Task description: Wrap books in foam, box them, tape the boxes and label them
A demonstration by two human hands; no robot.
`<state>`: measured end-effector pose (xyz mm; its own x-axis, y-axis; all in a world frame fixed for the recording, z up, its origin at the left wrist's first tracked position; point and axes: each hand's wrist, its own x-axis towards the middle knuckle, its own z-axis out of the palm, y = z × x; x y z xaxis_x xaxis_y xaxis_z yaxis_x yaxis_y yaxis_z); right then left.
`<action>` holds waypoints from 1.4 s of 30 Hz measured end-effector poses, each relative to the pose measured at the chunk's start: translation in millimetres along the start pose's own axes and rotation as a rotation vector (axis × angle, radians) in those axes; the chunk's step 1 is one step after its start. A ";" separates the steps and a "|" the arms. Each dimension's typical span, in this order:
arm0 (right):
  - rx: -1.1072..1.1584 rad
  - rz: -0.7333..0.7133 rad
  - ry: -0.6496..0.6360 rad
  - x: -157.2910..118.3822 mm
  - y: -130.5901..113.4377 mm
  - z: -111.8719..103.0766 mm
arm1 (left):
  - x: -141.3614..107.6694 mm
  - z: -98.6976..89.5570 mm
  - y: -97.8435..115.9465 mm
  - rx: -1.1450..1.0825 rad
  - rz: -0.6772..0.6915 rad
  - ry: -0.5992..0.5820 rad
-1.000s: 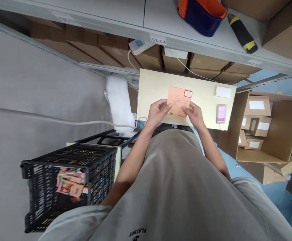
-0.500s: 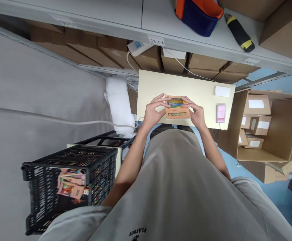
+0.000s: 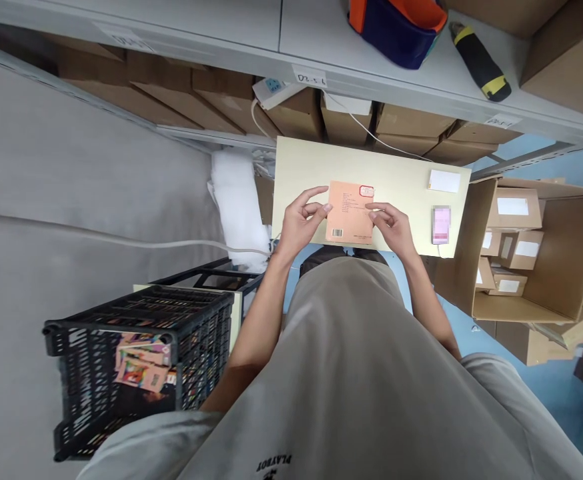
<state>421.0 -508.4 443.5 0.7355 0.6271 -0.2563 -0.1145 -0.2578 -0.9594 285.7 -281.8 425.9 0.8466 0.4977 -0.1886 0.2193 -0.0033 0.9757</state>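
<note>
A thin salmon-pink book (image 3: 350, 212) is over the pale tabletop with its back cover up, showing a barcode, small lines of print and a red-edged label. My left hand (image 3: 301, 220) pinches its left edge, thumb at the cover and index finger stretched along the top. My right hand (image 3: 391, 227) holds the right edge between thumb and bent fingers. Whatever lies beneath the book is hidden.
The table (image 3: 401, 180) bears a white box (image 3: 444, 181) and a phone (image 3: 441, 225). A black crate (image 3: 186, 327) with books (image 3: 144, 373) stands left, a large carton (image 3: 554, 267) of small boxes right. A shelf (image 3: 211, 40) overhangs the far side.
The book has been turned over: its picture cover showed before, now its back cover does. Both hands have shifted from the cover to the side edges.
</note>
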 end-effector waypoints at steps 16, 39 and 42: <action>-0.144 0.134 0.011 11.4 17.9 -8.1 | 10.9 24.1 2.2 0.053 -0.068 0.007; 0.382 0.363 0.079 45.9 85.1 -16.5 | 8.6 68.6 -1.8 0.475 0.033 0.372; 0.451 0.393 0.030 47.3 93.4 -10.3 | 4.6 68.3 -8.0 0.279 -0.174 0.305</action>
<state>452.0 -510.5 343.0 0.5987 0.5250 -0.6049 -0.6491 -0.1243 -0.7505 320.9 -338.7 409.5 0.6134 0.7441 -0.2647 0.5033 -0.1100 0.8571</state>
